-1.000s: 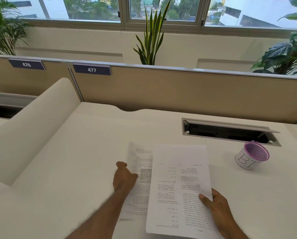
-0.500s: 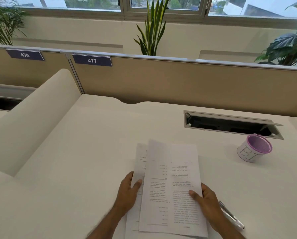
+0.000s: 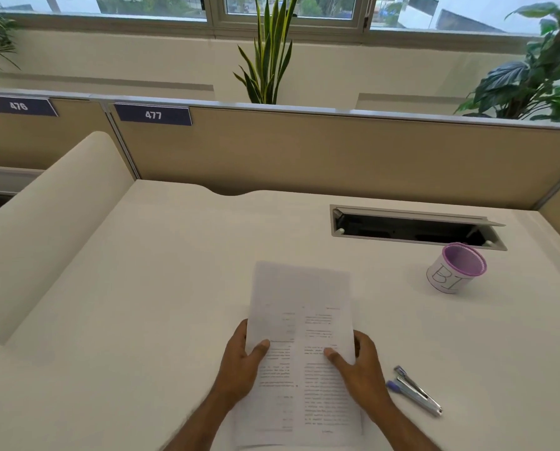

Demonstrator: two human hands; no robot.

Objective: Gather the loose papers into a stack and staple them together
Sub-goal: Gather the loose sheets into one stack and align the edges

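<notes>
A stack of printed white papers (image 3: 301, 320) sits in front of me over the white desk (image 3: 142, 288), its sheets now lying one on top of the other. My left hand (image 3: 241, 366) grips the stack's left edge with the thumb on top. My right hand (image 3: 358, 369) grips the right edge the same way. A small silver and blue stapler (image 3: 413, 390) lies on the desk just right of my right hand, untouched. The near end of the stack runs out of the bottom of the view.
A white cup with a purple rim (image 3: 456, 271) stands at the right. Behind it is an open cable slot (image 3: 412, 226) in the desk. A beige partition (image 3: 304, 151) closes the far edge, and a curved white divider (image 3: 51, 229) rises at the left.
The two offset sheets have been drawn together into one aligned stack. My left hand moved right to the stack's edge, both hands now hold it, and the stapler has come into view.
</notes>
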